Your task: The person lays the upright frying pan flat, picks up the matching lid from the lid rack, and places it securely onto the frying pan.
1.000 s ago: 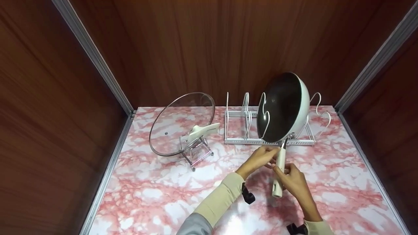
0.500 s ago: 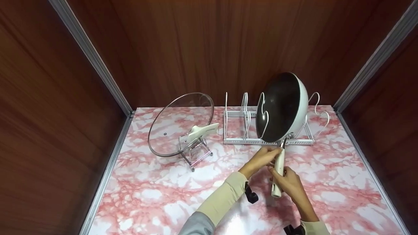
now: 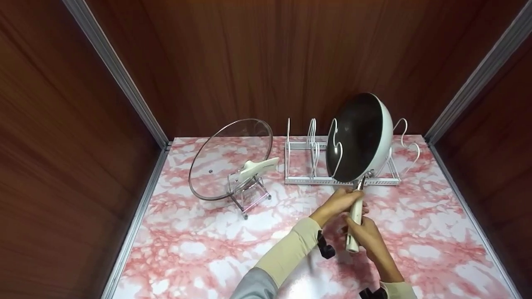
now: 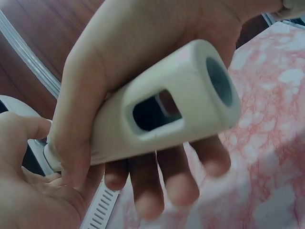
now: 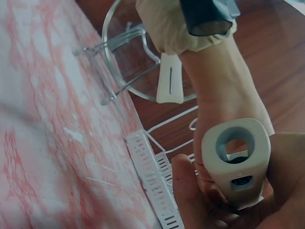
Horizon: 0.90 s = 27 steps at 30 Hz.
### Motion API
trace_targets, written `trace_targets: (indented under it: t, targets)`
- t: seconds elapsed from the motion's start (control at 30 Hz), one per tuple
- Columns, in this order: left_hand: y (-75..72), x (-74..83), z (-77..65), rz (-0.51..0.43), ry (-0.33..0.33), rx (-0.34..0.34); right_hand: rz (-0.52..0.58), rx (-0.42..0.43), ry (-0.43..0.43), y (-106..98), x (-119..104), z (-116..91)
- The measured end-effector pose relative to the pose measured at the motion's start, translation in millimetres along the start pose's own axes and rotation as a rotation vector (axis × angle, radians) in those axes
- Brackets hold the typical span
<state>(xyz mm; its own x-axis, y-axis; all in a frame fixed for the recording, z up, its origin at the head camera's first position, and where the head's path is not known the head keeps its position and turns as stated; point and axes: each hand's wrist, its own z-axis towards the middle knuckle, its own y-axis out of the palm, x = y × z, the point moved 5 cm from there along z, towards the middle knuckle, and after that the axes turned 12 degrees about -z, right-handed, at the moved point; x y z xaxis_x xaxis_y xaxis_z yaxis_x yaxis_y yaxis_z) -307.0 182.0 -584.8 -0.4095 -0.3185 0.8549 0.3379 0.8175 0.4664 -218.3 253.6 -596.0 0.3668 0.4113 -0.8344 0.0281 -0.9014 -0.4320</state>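
A deep frying pan [image 3: 359,137], dark inside and white outside, stands on its side in the white wire rack [image 3: 299,179], its cream handle [image 3: 355,212] pointing toward me. My left hand [image 3: 338,202] grips the handle near the pan, with fingertips showing past its far side. Lower down, my right hand [image 3: 368,234] holds the same handle, thumb on the near side. In the left wrist view, the right hand's fingers [image 4: 178,183] extend beneath the handle. The right wrist view faces the handle's hollow end [image 5: 238,152], the left hand behind it.
Left of the rack, a glass lid [image 3: 224,166] with a cream knob [image 3: 257,167] leans in a small chrome stand [image 3: 249,199]. Brown wood-look panels [image 3: 266,62] enclose the back and sides of the pink-and-white marbled table [image 3: 199,257].
My left hand has shifted a little to the right and farther round the handle, so its fingertips now show beyond it. The pan stays nearly where it was.
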Motion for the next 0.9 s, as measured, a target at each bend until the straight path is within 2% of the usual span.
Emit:
trace_targets:
  t: [0.17, 0.3, 0.4, 0.57, 0.7, 0.9]
  targets:
    - [4.4, -5.4, 3.3, -0.096, -0.042, 0.027, 0.107, -0.051, 0.024, 6, 0, 1]
    - [7.7, -9.5, 4.8, -0.149, -0.077, 0.025, 0.198, -0.137, -0.009, 10, -1, 1]
    - [8.3, -11.6, 6.4, -0.149, -0.084, 0.024, 0.275, -0.214, -0.041, 14, -1, 1]
    - [6.2, -14.9, 8.2, -0.143, -0.091, 0.047, 0.399, -0.279, -0.054, 21, 1, 3]
    - [5.1, -17.4, 8.7, -0.142, -0.105, 0.069, 0.454, -0.258, -0.015, 25, 5, 6]
    - [3.2, -17.2, 10.3, -0.136, -0.141, 0.069, 0.394, -0.113, 0.087, 28, 8, 9]
